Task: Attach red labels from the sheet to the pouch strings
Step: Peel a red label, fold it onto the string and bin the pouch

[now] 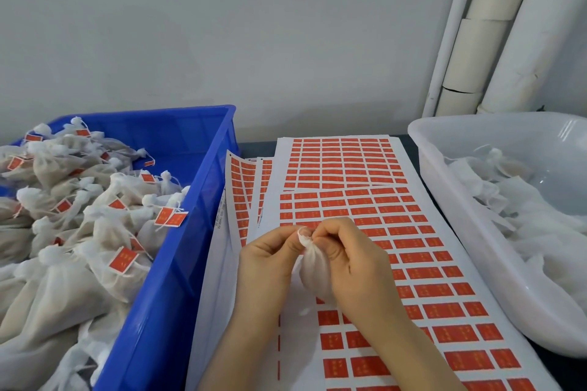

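Faces a plain, pale grey wall [222,25] under soft, even light. In the right corner, thick white pipes [476,51], jointed in sections, beside a thinner white tube [451,25]. Below the wall, a strip of dark tabletop [257,147].

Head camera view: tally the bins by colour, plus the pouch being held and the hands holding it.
Blue plastic crate: 1
White translucent plastic tub: 1
White mesh pouch, held: 1
Hands: 2, left hand and right hand
Total: 5
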Motion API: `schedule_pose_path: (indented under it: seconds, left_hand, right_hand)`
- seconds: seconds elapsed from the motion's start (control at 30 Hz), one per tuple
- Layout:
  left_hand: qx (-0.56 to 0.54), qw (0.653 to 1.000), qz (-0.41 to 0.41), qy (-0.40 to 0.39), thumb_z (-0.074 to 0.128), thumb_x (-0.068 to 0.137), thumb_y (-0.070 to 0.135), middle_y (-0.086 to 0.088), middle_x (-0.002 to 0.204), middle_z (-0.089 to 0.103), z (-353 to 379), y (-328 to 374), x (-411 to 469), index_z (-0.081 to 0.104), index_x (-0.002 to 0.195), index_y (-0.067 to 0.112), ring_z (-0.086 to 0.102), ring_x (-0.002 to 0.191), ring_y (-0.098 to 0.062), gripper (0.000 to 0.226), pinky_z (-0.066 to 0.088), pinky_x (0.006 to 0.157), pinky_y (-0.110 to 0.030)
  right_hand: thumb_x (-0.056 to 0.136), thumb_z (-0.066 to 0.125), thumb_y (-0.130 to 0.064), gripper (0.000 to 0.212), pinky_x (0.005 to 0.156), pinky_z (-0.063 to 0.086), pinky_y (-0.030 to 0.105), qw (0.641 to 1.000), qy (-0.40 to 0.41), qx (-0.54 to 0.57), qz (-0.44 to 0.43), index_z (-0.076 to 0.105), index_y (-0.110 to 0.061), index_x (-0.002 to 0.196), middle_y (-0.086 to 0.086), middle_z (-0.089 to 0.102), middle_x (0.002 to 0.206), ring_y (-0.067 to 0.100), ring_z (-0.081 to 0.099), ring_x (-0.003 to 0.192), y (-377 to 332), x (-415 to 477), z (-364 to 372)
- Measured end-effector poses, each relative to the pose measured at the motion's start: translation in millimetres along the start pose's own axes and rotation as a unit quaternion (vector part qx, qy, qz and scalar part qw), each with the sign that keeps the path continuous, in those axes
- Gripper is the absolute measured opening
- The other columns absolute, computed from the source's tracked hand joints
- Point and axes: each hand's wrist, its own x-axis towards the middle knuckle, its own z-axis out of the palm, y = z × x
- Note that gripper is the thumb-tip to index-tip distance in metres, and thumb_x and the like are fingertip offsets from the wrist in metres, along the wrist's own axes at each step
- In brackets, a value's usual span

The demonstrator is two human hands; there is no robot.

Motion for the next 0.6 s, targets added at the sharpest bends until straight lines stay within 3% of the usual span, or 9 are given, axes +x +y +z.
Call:
schedule_pose_path:
  seconds: [0.13, 0.27, 0.33, 0.5, 0.6]
  left_hand:
    - [0.012, 0.999, 0.01, -0.031, 0.061, 0.065, 0.04, 0.018, 0.087, 0.073, -1, 4, 0, 0.073, 0.086, 0.028, 0.064, 0.091, 0.005, 0.027, 0.046, 0.072, -0.011]
    - [0.033, 0.998, 0.016, -0.043, 0.06, 0.067, 0.04, 0.009, 0.089, 0.074, -1, 5, -1, 0.074, 0.091, 0.02, 0.067, 0.091, -0.005, 0.035, 0.047, 0.082, -0.014]
    - [0.049, 0.998, 0.015, -0.042, 0.059, 0.068, 0.041, 0.009, 0.088, 0.074, -1, 4, 0, 0.074, 0.09, 0.021, 0.067, 0.09, -0.008, 0.034, 0.048, 0.08, -0.013]
    - [0.084, 0.995, 0.004, -0.047, 0.061, 0.072, 0.039, 0.018, 0.08, 0.072, -2, 2, 1, 0.073, 0.08, 0.029, 0.064, 0.085, 0.004, 0.017, 0.041, 0.074, -0.009]
    - [0.073, 0.997, -0.011, 0.014, 0.064, 0.083, 0.029, 0.02, 0.081, 0.072, -1, -1, 3, 0.072, 0.076, 0.033, 0.064, 0.085, -0.001, 0.011, 0.04, 0.07, -0.009]
  right_hand:
    - [0.085, 0.056, -0.022, 0.013, 0.064, 0.047, 0.011, 0.996, 0.021, -0.064, -0.051, 0.064, -0.011, 0.084, -0.004, 0.062, 0.078, 0.007, 0.057, 0.071, 4, 3, -3]
    - [0.079, 0.059, -0.013, 0.01, 0.063, 0.048, 0.016, 0.991, 0.038, -0.104, -0.079, 0.065, -0.005, 0.079, 0.005, 0.063, 0.076, 0.014, 0.058, 0.069, 8, 5, -5]
    - [0.079, 0.058, -0.011, 0.009, 0.063, 0.047, 0.014, 0.99, 0.035, -0.111, -0.076, 0.065, -0.005, 0.079, 0.006, 0.063, 0.076, 0.015, 0.059, 0.068, 8, 6, -5]
    - [0.08, 0.06, -0.006, 0.007, 0.065, 0.044, 0.011, 0.991, -0.002, -0.118, -0.059, 0.066, -0.005, 0.079, 0.006, 0.063, 0.08, 0.013, 0.057, 0.072, 11, 8, -9]
    - [0.085, 0.061, -0.004, 0.007, 0.065, 0.043, 0.004, 0.993, -0.037, -0.111, -0.024, 0.065, -0.009, 0.084, -0.001, 0.059, 0.085, 0.006, 0.053, 0.073, 12, 8, -13]
